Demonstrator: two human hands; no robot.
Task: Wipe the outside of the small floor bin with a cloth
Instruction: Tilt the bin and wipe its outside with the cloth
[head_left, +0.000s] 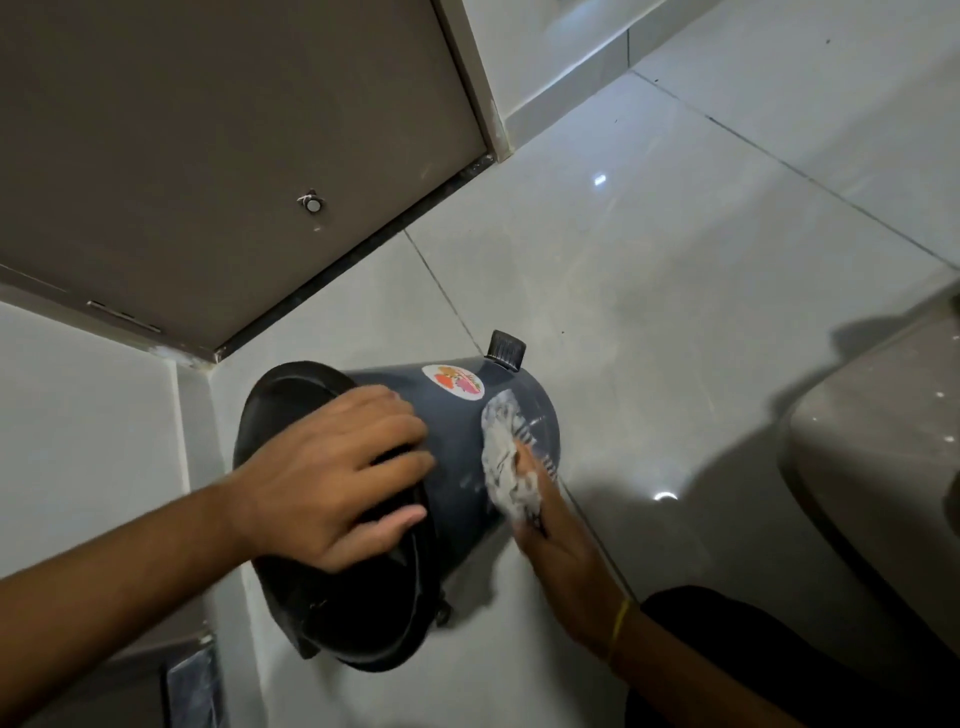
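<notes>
A small dark grey floor bin (452, 441) stands on the tiled floor, seen from above, with a black lid and a round flowered sticker on its side. A black foot pedal (505, 350) juts from its base. My left hand (332, 478) grips the lid's rim from above, fingers curled over the edge. My right hand (561, 551) holds a crumpled white cloth (506, 462) pressed against the bin's lower side wall, near the floor. A yellow band circles my right wrist.
A brown door (208, 156) with a small metal stopper is shut behind the bin. White wall tiles stand to the left. A toilet bowl (872, 457) curves in at the right. Glossy grey floor tiles (675, 260) stretch beyond the bin.
</notes>
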